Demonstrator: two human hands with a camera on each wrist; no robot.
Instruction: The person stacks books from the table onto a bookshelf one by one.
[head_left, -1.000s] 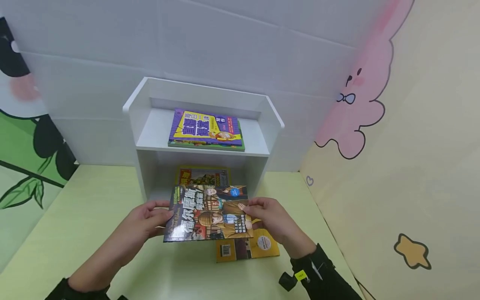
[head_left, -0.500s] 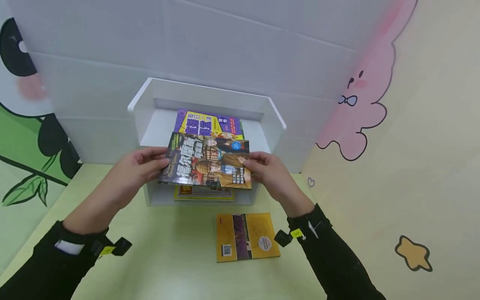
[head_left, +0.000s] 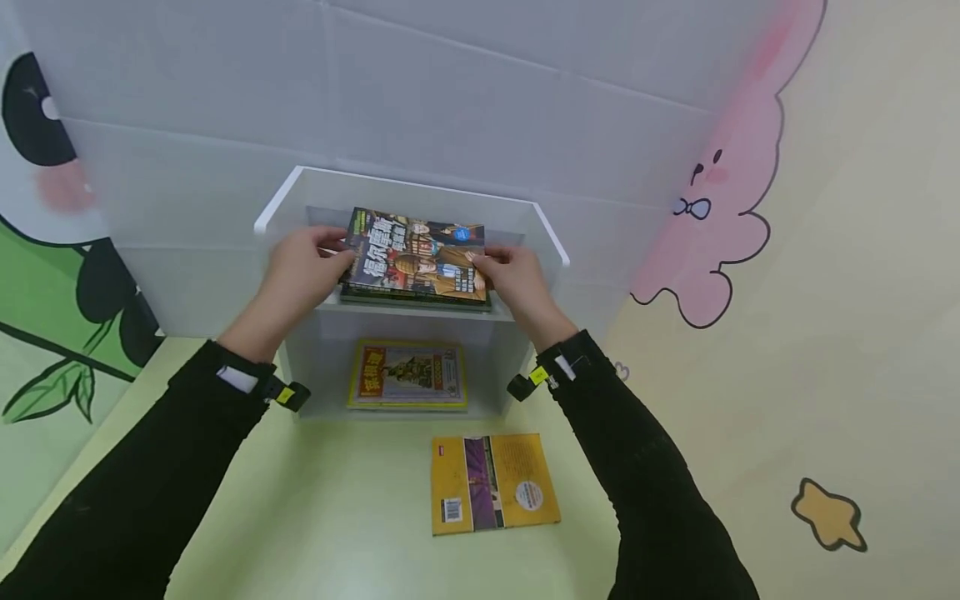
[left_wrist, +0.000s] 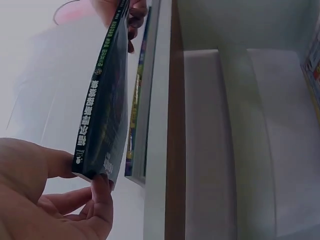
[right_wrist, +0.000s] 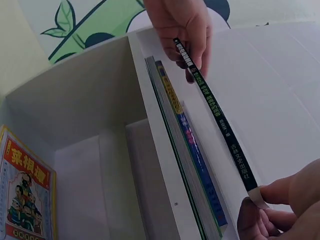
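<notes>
A dark book with an illustrated cover (head_left: 420,258) is held level between both hands over the upper shelf. My left hand (head_left: 303,262) pinches its left end, thumb on top and fingers below. On the opposite end, my right hand (head_left: 516,279) grips it the same way. Both wrist views show the book's dark spine (left_wrist: 92,100) and a gap between it and the stack of books (right_wrist: 185,145) lying on the shelf. From the head view the held book covers most of that stack.
The white two-tier shelf (head_left: 551,233) stands against the back wall, with raised sides. In its lower compartment lies a yellow-bordered book (head_left: 408,375). A yellow book with a purple band (head_left: 517,483) lies on the pale table (head_left: 337,500) in front.
Both hands have carried the dark book upward and away, from in front of the lower compartment to over the upper shelf. The lower book has come into full view.
</notes>
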